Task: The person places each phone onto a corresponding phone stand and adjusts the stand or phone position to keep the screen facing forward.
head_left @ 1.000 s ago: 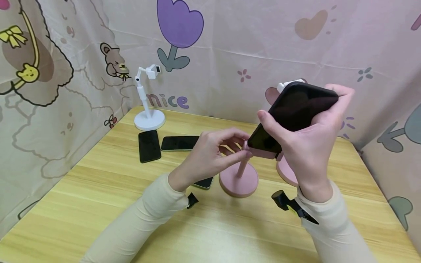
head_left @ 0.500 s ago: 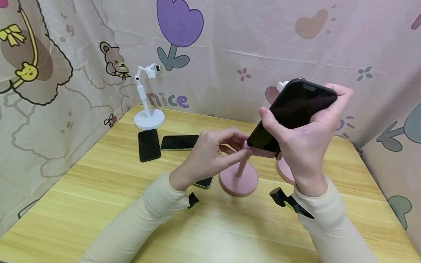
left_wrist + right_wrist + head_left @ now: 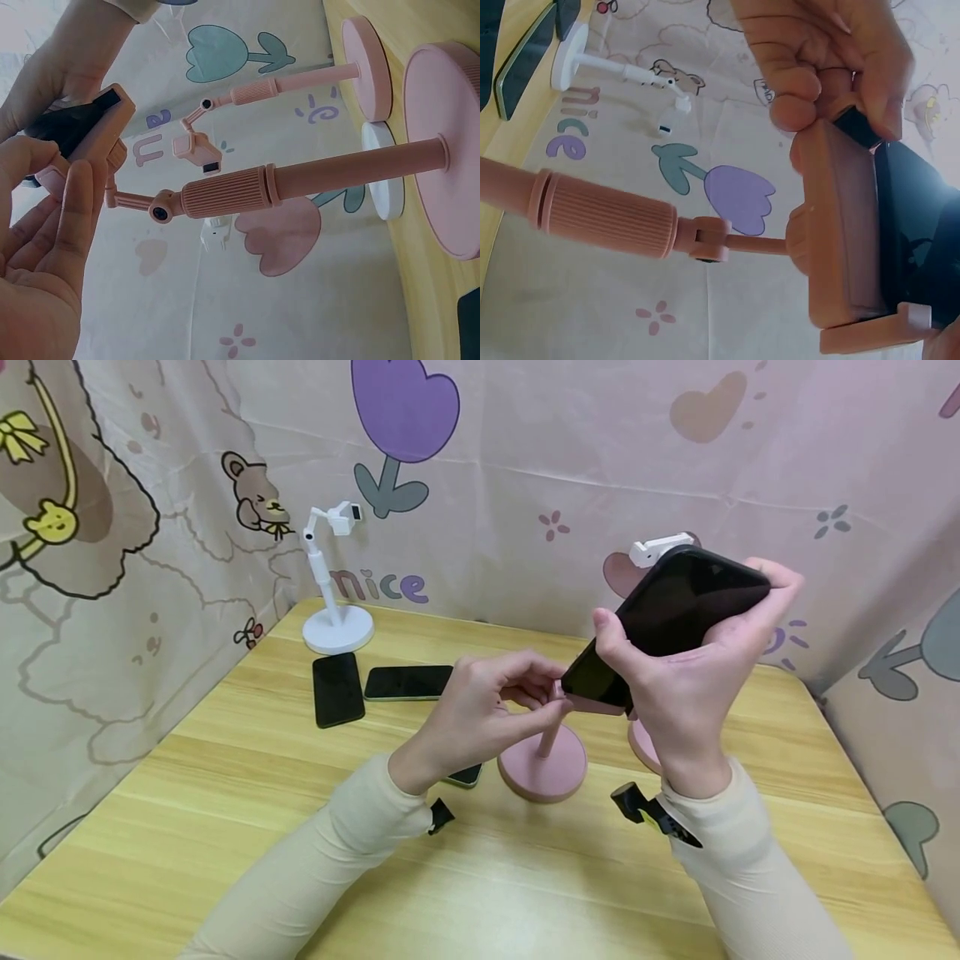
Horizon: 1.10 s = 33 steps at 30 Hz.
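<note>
My right hand (image 3: pixel 693 685) grips a black smartphone (image 3: pixel 678 602), its thumb along the near long edge and fingers at the far side. The phone is tilted, its lower end at the holder (image 3: pixel 832 232) of a pink phone stand (image 3: pixel 360 169). With thumb and fingertips, my left hand (image 3: pixel 483 714) pinches the left end clip of that holder. In the right wrist view, the phone lies close against the holder's face, and a pink hooked clip (image 3: pixel 877 330) stands at the opposite end. The stand's round base (image 3: pixel 543 768) rests on the table.
On the wooden table (image 3: pixel 247 827), a white phone stand (image 3: pixel 337 628) stands at back left. Phones lie nearby: a black one (image 3: pixel 338 689), another (image 3: pixel 408 682), and a third (image 3: pixel 467 775) partly under my left wrist. A second pink stand (image 3: pixel 367 67) and a white one (image 3: pixel 384 169) stand behind.
My right wrist has shifted slightly left and the phone's tilt has changed a little. The left hand keeps its pinch on the holder's end. The whole view has drifted slightly.
</note>
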Tool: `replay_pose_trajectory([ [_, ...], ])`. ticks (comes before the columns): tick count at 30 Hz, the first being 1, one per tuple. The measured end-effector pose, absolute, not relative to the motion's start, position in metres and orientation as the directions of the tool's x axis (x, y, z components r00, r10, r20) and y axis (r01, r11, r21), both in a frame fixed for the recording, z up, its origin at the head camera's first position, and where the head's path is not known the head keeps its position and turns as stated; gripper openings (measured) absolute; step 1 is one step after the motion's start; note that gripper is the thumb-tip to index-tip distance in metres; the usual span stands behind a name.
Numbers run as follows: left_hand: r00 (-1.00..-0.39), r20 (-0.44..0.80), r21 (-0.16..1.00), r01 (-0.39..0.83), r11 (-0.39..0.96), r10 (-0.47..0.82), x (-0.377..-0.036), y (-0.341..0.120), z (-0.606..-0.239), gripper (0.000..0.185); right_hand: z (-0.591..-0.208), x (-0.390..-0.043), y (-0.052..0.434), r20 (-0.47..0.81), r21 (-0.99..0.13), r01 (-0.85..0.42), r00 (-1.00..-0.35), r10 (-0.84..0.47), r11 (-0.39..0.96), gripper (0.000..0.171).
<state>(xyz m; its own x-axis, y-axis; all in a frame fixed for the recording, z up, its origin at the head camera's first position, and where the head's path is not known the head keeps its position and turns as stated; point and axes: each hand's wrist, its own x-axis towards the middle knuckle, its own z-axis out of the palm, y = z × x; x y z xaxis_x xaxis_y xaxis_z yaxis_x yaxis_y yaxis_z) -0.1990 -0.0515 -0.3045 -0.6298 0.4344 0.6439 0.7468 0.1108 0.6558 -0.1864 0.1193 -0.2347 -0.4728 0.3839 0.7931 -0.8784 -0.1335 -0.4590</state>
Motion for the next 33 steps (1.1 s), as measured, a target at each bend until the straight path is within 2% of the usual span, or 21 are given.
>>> replay_pose_trajectory([
  [10,-0.616,0.666,0.636,0.763,0.111,0.420,-0.201,-0.051,-0.305,0.020,-0.240,-0.191,0.123,0.812,-0.475,-0.880,-0.440,0.382,-0.005,0.073],
  [14,-0.626,0.663,0.648,0.755,0.105,0.411,-0.201,-0.050,-0.304,0.020,-0.240,-0.193,0.124,0.818,-0.474,-0.881,-0.440,0.370,-0.001,0.075],
  [20,-0.638,0.650,0.665,0.741,0.098,0.413,-0.201,-0.049,-0.307,0.020,-0.243,-0.191,0.126,0.811,-0.502,-0.864,-0.482,0.332,-0.029,0.076],
  [27,-0.639,0.650,0.668,0.739,0.092,0.411,-0.199,-0.049,-0.306,0.020,-0.244,-0.186,0.130,0.815,-0.541,-0.840,-0.513,0.269,0.040,0.078],
  [33,-0.639,0.655,0.663,0.742,0.099,0.403,-0.199,-0.049,-0.306,0.020,-0.247,-0.184,0.132,0.788,-0.603,-0.790,-0.569,0.235,0.112,0.082],
])
